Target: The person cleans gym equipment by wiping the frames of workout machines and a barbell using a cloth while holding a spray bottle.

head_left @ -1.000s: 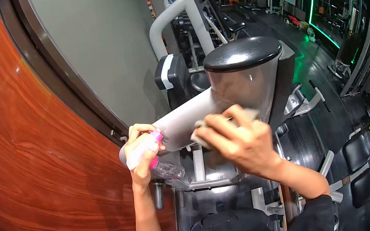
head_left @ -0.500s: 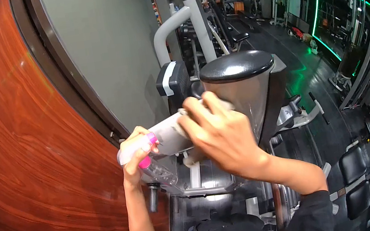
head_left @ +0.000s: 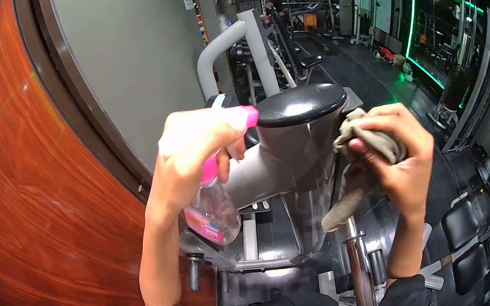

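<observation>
Clear plastic bottle [head_left: 220, 206]; rough cloth [head_left: 381, 141]; glossy lid [head_left: 302, 106], probably plastic.

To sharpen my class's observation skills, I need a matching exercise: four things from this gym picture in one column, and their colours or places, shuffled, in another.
Things
1. Spray bottle
2. Cloth
3. Machine top
4. Wood-grain panel

Colours or places
A. Glossy black
B. Held in the right hand
C. Reddish-brown
D. Held in the left hand

Right pairs: 1-D, 2-B, 3-A, 4-C
</observation>
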Demonstrator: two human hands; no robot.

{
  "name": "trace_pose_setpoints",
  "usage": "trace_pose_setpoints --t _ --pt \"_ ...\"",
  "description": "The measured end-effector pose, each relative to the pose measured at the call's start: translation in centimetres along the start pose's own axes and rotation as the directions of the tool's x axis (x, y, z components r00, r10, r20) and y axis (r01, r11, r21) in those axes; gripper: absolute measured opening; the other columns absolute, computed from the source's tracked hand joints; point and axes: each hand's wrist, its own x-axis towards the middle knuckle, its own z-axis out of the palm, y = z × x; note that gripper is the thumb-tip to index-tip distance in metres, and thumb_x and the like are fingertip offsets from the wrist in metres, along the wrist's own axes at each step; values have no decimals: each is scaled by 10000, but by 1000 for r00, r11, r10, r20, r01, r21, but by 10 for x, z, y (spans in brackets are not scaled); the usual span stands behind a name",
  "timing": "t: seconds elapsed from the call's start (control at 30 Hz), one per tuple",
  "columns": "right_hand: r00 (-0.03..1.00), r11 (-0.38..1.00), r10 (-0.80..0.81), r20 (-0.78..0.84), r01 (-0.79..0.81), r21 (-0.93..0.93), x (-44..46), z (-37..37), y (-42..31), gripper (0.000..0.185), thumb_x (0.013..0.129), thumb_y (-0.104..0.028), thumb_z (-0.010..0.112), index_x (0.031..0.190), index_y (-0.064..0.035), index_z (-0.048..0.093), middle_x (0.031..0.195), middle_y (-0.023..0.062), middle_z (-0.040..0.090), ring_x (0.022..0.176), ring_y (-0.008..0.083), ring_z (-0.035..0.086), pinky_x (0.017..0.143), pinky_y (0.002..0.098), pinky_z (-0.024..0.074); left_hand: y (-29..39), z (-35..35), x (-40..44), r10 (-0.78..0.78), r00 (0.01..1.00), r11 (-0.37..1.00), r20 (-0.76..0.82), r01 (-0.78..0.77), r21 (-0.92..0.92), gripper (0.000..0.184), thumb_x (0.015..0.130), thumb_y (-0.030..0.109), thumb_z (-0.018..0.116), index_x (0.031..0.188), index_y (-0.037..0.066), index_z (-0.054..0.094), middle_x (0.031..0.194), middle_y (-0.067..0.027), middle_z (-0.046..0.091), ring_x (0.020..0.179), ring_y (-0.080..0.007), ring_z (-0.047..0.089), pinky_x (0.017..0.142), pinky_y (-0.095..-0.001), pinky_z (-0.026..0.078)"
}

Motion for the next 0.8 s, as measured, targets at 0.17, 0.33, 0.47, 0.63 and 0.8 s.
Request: trace_pose_setpoints --t 0.17,0.33,0.47,0.63,0.8 --pt "999 1000 13 39 -13 12 37 -14 -2 236 758 -98 833 971 -32 756 927 98 716 859 183 697 766 287 527 -1 5 16 42 996 998 75 -45 45 190 955 108 571 989 -21 707 696 -107 620 452 -126 534 442 -246 418" --pt "918 996 16 395 18 -83 89 12 -3 228 795 -161 797 921 21 743 847 113 729 777 176 698 734 304 537 -1 7 4 -252 968 953 5 249 -172 264 938 189 598 891 -54 690 682 -104 613 458 -145 541 470 -255 434" --pt "790 966 -145 596 244 -87 120 53 -8 304 761 -310 742 838 -17 764 778 209 704 746 357 703 745 417 567 -22 13 -17 -299 954 907 -36 272 -320 367 829 268 566 779 -87 643 690 -168 640 456 -196 547 445 -294 445" --pt "725 964 -120 678 250 -96 123 58 -13 328 785 -340 723 851 -22 766 787 210 706 771 352 708 765 424 567 -46 21 -31 -316 948 850 -28 270 -453 396 792 302 576 762 -86 643 664 -170 631 387 -198 514 403 -293 429" --pt "846 994 30 533 30 -103 109 -9 27 289 827 -279 763 918 -4 763 827 146 729 750 244 711 716 324 543 -56 20 -33 -205 979 883 -4 183 -432 404 782 314 593 720 -83 637 678 -171 625 410 -189 539 402 -275 437"
